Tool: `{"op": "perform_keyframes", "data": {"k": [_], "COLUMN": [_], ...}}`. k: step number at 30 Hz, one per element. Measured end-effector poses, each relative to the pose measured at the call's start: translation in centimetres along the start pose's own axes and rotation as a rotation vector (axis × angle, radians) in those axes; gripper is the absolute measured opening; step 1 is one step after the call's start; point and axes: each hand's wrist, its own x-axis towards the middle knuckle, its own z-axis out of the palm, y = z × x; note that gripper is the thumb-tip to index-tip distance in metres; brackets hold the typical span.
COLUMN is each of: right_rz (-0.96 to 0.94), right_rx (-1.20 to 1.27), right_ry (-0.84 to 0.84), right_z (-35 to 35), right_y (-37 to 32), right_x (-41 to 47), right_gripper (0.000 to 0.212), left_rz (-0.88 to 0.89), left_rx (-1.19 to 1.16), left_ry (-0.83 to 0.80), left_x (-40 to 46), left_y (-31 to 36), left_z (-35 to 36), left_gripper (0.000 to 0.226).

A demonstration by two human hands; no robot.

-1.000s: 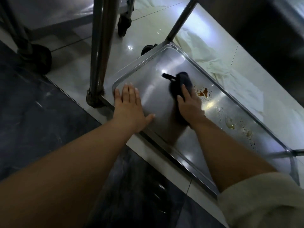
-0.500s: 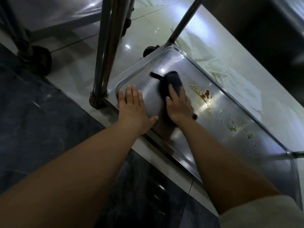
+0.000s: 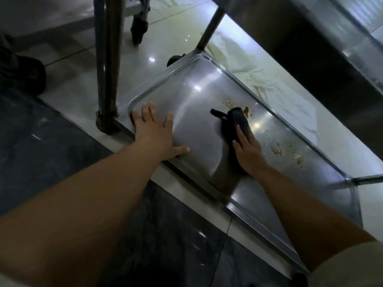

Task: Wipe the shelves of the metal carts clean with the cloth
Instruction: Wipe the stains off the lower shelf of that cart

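The bottom shelf (image 3: 192, 96) of a metal cart lies low over the floor, a shiny rimmed steel tray. My right hand (image 3: 249, 151) presses a dark cloth (image 3: 238, 123) flat on the shelf near its middle, the cloth's far end touching an orange-brown stain (image 3: 246, 111). More yellowish spots and crumbs (image 3: 277, 149) lie to the right of the cloth. My left hand (image 3: 156, 131) rests palm down, fingers spread, on the shelf's near left corner and holds nothing.
A thick cart leg (image 3: 106, 65) stands just left of my left hand; a thinner leg (image 3: 210, 27) rises at the far corner. A crumpled white cloth (image 3: 269, 83) lies on the tiled floor beyond the shelf. Another cart's castors (image 3: 139, 27) stand behind. An upper shelf (image 3: 323, 38) overhangs at right.
My right hand has slid the cloth to the right across the shelf, back up against the orange stain. My left hand has stayed planted on the near left corner.
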Motion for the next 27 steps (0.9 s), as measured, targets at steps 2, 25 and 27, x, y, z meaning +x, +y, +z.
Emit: {"op": "perform_keyframes", "data": {"k": [2,25,27], "right_rz": [0.120,-0.083,-0.152], "right_rx": [0.024,-0.117,-0.090], "right_ry": [0.024,-0.084,-0.053], "right_z": [-0.1,0.1,0.7], "right_y": [4.4,2.9,1.4], "right_x": [-2.9,-4.5,-3.2], "right_gripper": [0.054,0.053,0.051], "left_rz": [-0.024,0.210,0.204], "left_rx": [-0.013,0.048,0.100], "left_ry": [0.006,0.048,0.037], "left_x": [-0.1,-1.3,-1.4], "left_y": [1.1,10.4,10.6], "left_z": [-0.3,3.8,3.1], "left_gripper": [0.115,0.109,0.103]}}
